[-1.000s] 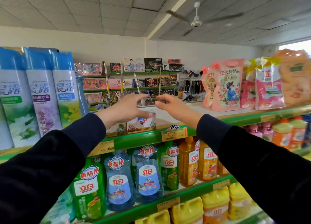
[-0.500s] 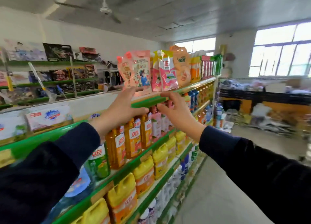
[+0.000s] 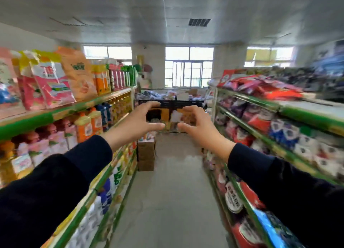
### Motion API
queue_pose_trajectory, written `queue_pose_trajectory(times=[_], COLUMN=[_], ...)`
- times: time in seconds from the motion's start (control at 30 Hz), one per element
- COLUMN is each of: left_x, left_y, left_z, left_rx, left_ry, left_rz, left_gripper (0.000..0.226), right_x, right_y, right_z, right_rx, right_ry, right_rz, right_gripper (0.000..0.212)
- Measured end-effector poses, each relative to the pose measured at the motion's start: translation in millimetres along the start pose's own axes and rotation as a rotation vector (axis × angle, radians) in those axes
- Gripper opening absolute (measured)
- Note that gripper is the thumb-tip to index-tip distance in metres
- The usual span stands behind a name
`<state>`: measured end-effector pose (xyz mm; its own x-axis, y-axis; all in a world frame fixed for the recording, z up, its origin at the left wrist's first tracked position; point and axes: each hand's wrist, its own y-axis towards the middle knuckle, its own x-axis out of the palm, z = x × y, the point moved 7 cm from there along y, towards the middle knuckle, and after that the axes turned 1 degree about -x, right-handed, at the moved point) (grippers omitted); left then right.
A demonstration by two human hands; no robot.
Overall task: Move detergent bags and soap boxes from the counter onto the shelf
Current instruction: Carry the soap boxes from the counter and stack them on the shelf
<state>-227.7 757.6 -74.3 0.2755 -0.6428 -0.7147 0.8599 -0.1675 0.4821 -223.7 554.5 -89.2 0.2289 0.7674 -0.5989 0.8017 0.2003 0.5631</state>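
In the head view both arms reach straight out down a shop aisle, in dark sleeves. The left hand point(image 3: 138, 122) and the right hand point(image 3: 198, 125) are raised side by side, palms turned toward each other, fingers curled and spread apart with nothing between them; the thumb tips nearly meet but do not touch. To the left of the left hand, on the top board of the green-edged shelf point(image 3: 61, 113), detergent bags point(image 3: 50, 82) stand upright in a row, pink and orange, leaning slightly back. Below them, bottles of liquid cleaner point(image 3: 84, 127) fill the next level. To the right of the right hand runs a second rack point(image 3: 305, 115) loaded with soft packs, blurred. Beyond the hands, between them and the far windows, stacked cardboard cartons point(image 3: 146, 153) sit on the floor point(image 3: 173, 191), and a dark worktop point(image 3: 175, 104) crosses the aisle's end; whether soap boxes lie there cannot be told.
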Motion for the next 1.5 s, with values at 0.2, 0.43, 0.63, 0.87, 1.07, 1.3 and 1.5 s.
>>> queue_pose_trajectory(times=[0.2, 0.43, 0.63, 0.87, 1.07, 1.3, 1.5], left_x=[113.5, 230.9, 315.1, 379.8, 427.0, 475.5, 529.5], left_y=[59.6, 100.8, 119.4, 142.6, 179.4, 214.1, 225.8], left_z=[97.7, 220.4, 320.6, 401.9, 448.4, 508.8, 550.6], left_rx=[0.171, 0.359, 0.541, 0.724, 0.863, 1.004, 0.986], left_ry=[-0.127, -0.277, -0.363, -0.449, -0.512, -0.534, -0.472], left_rz=[-0.117, -0.29, -0.434, -0.527, -0.594, -0.648, -0.755], left_gripper=[0.076, 0.081, 0.081, 0.076, 0.073, 0.065, 0.064], right_x=[-116.4, -235.0, -323.6, -385.0, -441.0, -505.2, -529.7], right_y=[-32.5, -89.3, -139.7, -158.8, -155.6, -171.5, -189.2], right_z=[90.1, 164.8, 205.3, 232.9, 250.8, 259.7, 270.9], right_rx=[0.12, 0.299, 0.443, 0.507, 0.599, 0.848, 1.016], right_ry=[-0.116, -0.254, -0.399, -0.578, -0.727, -0.995, -1.09], right_rz=[0.097, 0.199, 0.309, 0.339, 0.422, 0.42, 0.351], right_gripper=[0.059, 0.068, 0.07, 0.06, 0.052, 0.047, 0.045])
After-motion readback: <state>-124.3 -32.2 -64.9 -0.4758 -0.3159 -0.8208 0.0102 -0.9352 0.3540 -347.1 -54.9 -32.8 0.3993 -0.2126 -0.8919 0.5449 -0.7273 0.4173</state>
